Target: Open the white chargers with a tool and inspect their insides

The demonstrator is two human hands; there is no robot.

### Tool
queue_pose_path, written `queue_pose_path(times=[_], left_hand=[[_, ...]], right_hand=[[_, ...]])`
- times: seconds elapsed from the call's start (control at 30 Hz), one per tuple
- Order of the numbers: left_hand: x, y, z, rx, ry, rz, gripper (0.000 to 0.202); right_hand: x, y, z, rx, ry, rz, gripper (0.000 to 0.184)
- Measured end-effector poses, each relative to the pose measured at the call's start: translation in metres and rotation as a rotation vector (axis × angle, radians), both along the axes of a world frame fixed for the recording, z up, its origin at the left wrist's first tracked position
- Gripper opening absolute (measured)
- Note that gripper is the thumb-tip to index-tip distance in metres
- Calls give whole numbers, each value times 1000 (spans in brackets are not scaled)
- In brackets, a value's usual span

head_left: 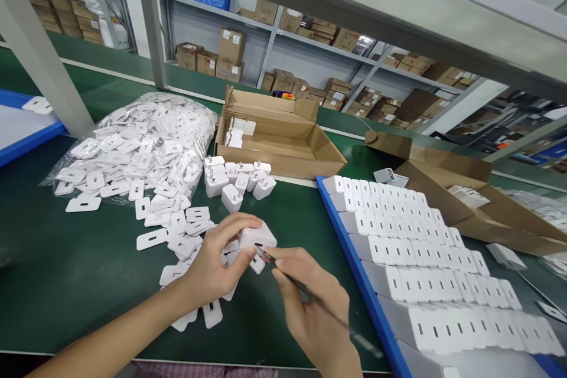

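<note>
My left hand (224,257) is closed around a white charger block (257,236), with the face that has a dark port slot turned to the right. In my right hand (312,301) a thin dark pointed tool (305,290) is pinched like a pen, its tip at the slot; its far end is blurred, so its exact kind is unclear. Loose white slotted cover plates (183,245) lie under and left of my left hand. Beyond my hands stands a group of white charger blocks (233,196), some with prongs showing.
A large clear bag (146,136) of white plates lies at the left. Behind is an open cardboard box (283,162). At the right, a blue tray (354,260) carries rows of white chargers, beside another open box (518,207). A metal frame (150,23) stands along the bench.
</note>
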State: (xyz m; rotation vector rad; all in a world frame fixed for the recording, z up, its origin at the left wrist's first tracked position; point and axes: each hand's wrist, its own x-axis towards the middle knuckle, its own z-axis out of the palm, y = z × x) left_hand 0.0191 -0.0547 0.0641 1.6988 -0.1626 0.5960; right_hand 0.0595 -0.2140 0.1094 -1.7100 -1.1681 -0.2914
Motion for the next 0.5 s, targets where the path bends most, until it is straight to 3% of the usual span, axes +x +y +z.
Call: queue_pose_path(times=[0.1, 0.13, 0.17, 0.27, 0.33, 0.37, 0.43, 0.5], left_hand=[[1, 0, 1, -69, 70, -6, 20], [0, 1, 1, -90, 78, -15, 20], [0, 1, 1, -108, 79, -25, 20], [-2, 1, 1, -125, 47, -55, 19], [-4, 0, 1, -99, 19, -71, 20], [-5, 0, 1, -83, 11, -75, 20], [-6, -2, 1, -67, 1, -76, 21], [-6, -3, 1, -81, -5, -91, 22]], right_hand=[[9, -12, -3, 185, 183, -198, 17], [12, -17, -6, 156, 245, -304, 17], [16, -21, -9, 48, 299, -395, 18], [27, -28, -22, -534, 362, -563, 24], [30, -26, -32, -744, 311, -619, 32], [29, -24, -36, -729, 278, -644, 36], [24, -18, -41, -540, 289, -631, 43], [14, -10, -39, -288, 426, -474, 45]])
